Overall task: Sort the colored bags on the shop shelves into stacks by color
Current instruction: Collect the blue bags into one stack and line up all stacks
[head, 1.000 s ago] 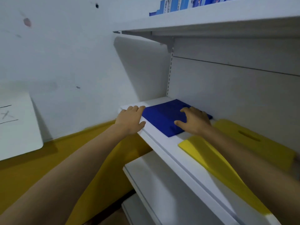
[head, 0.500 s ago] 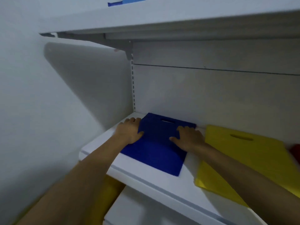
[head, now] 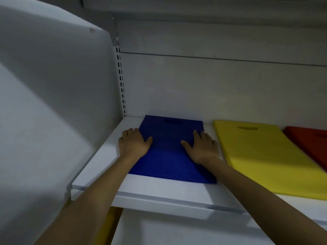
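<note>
A stack of blue bags [head: 169, 152] lies flat at the left end of the white shelf [head: 159, 193], its handle slot toward the back wall. My left hand [head: 133, 143] rests against the stack's left edge, thumb on top of the blue. On the right part of the stack, my right hand [head: 201, 147] presses flat with fingers spread. A stack of yellow bags [head: 269, 156] lies to the right, and beside that a red bag [head: 311, 140] at the frame's right edge.
A white side wall [head: 53, 103] stands close on the left. The shelf's back panel [head: 212, 85] rises behind the bags, with a slotted upright [head: 121, 82] in the corner. Another shelf [head: 194, 7] hangs overhead. Below the front lip, a lower shelf [head: 177, 232] shows.
The view has swung right and closer. The blue stack now sits square to the shelf's back, pushed straight by both hands. The red bag has come into view.
</note>
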`<state>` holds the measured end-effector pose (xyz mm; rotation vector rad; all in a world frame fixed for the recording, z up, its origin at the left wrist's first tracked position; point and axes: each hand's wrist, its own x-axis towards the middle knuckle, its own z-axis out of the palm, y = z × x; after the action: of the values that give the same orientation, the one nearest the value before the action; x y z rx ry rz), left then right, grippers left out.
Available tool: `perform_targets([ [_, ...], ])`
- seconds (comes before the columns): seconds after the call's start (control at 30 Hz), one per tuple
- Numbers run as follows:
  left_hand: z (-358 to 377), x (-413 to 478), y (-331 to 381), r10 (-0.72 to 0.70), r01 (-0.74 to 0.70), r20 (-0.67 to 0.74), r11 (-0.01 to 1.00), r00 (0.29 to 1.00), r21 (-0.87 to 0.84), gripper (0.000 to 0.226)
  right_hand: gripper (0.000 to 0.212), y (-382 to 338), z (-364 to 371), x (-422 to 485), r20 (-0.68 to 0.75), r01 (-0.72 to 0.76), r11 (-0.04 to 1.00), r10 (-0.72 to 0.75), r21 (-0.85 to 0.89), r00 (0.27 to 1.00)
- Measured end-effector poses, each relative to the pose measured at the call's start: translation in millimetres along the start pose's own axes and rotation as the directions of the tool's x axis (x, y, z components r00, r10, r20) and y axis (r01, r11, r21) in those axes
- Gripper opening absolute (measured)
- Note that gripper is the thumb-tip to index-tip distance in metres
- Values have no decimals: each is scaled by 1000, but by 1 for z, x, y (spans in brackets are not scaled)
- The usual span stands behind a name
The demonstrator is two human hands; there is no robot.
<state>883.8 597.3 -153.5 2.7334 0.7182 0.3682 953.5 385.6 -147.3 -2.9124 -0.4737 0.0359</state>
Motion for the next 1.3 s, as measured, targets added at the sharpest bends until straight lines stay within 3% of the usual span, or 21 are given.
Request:
perform_targets([
  [0.13,-1,1,2,-93,88,66,994,994,67,92,82,1,-1,1,-22,2,1000,-2,-30,1000],
  [0.27,-1,0,2,-68,66,46,997,997,45,80,79,0,-3,-3,-71,9,998,-13,-64,997],
  [0.47,-3,3,-1,-17,17,2,994,1000,-109,63,53,-4,0,-15,-348,-7,984,-57,-178,936],
  [0.6,-5,4,-7,-39,20,-46,934,998,-357,48,55,-1,3,-17,-456,-10,997,-24,-70,890],
  [0.87,-10,-3,-10,-134,30,-117,776,984,-630,14,71,0,-8,-20,-379,-154,987,160,46,912],
  [1.07,-13,-8,-6,-105,-91,-224,692,969,-717,7,63,5,-7,-18,-409,33,959,88,280,908],
  [1.3,-16,-12,-7,-196,-112,-282,601,939,-792,11,62,3,-12,-21,-406,146,823,111,549,907],
])
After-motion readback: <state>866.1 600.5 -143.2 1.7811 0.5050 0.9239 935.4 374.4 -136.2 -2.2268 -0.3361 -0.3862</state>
